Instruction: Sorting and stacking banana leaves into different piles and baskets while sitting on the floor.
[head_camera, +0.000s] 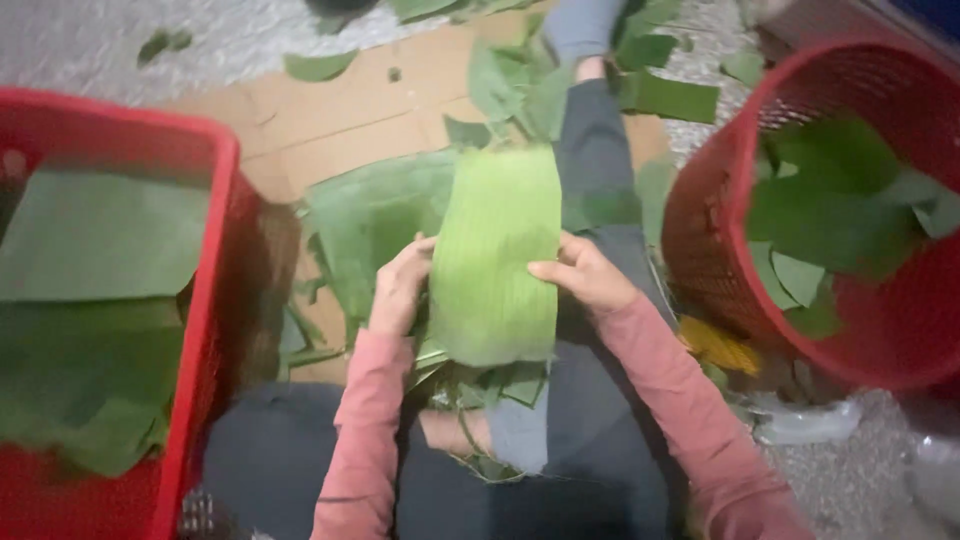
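Banana leaf strip (495, 255), light green, ribbed, sits lengthwise over your lap between both hands, long axis running away from you. Your left hand (400, 285) grips its left edge, fingers (418, 252) curled onto the leaf, wrist bent inward, forearm in a pink sleeve (365, 430) coming up from the bottom of the view. Your right hand (585, 275) pinches the right edge, thumb on top pointing at the leaf, fingers tucked under, forearm angling in from lower right. Both hands closed on the strip, held about level with each other. Darker leaf (370, 215) lies under it on the left, over cardboard (330, 120) on the floor. Red crate (205, 330) with stacked leaves at your left, round red basket (715, 235) with leaf scraps at your right. Loose trimmings scattered around your legs.
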